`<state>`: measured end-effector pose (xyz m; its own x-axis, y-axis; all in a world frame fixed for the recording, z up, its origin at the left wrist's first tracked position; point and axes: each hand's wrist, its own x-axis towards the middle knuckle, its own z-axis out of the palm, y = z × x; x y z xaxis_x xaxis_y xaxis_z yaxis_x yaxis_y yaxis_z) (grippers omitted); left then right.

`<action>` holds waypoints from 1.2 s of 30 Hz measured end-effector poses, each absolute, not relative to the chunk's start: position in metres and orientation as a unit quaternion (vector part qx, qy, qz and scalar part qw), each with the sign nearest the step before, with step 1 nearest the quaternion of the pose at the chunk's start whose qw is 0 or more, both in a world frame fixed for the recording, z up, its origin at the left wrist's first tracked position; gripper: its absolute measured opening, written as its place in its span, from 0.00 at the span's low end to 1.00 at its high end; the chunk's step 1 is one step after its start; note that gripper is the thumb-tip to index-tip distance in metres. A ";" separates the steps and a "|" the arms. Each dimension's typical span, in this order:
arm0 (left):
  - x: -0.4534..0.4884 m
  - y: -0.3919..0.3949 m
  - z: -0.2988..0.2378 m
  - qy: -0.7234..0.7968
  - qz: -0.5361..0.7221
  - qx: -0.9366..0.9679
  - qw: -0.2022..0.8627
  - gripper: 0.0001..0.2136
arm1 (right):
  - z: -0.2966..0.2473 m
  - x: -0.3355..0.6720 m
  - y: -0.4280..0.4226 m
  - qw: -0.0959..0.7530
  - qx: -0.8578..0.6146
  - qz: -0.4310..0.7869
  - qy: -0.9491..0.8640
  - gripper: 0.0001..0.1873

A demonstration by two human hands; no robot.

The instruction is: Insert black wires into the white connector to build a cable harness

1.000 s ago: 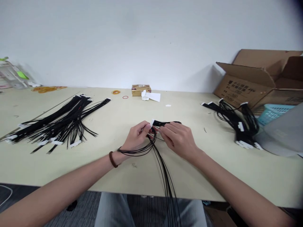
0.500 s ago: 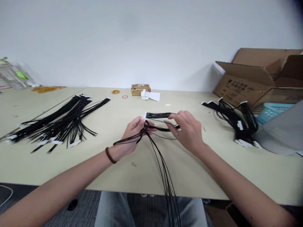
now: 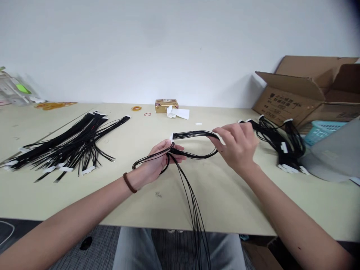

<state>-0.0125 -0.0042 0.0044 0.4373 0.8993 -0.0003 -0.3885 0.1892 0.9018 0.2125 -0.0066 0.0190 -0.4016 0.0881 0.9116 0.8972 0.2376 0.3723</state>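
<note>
A black wire harness (image 3: 194,154) with a white connector (image 3: 171,137) is held up above the table. My left hand (image 3: 157,159) is closed on it just below the connector, where the wires bunch together. One loop of wire lies back over that wrist, and loose strands hang down past the table's front edge. My right hand (image 3: 236,140) pinches the bend of the wires to the right, between thumb and fingers. Two runs of wire span the space between the hands, forming a long loop.
Several black harnesses (image 3: 84,142) lie piled at left. More harnesses (image 3: 289,150) sit at right, beside a blue basket (image 3: 323,131), a grey curved sheet (image 3: 337,157) and an open cardboard box (image 3: 295,97). A small box (image 3: 166,107) and yellow rubber bands (image 3: 54,106) are along the back.
My right hand has moved to the right and slightly up, drawing the wires into a longer, neater loop. My left hand has stayed nearly in place, still on the harness.
</note>
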 end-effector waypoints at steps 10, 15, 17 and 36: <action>-0.013 0.003 0.002 0.285 0.446 0.374 0.761 0.07 | 0.003 0.162 -0.023 0.349 -0.194 -0.410 -0.820 0.05; -0.012 0.002 0.001 0.272 0.423 0.372 0.780 0.06 | -0.005 0.162 -0.017 0.390 -0.211 -0.388 -0.808 0.07; -0.011 0.002 0.001 0.282 0.419 0.364 0.783 0.06 | -0.006 0.160 -0.017 0.396 -0.216 -0.379 -0.808 0.06; -0.004 -0.008 0.005 0.250 0.395 0.305 0.830 0.04 | 0.003 0.155 -0.020 0.364 -0.212 -0.460 -0.781 0.07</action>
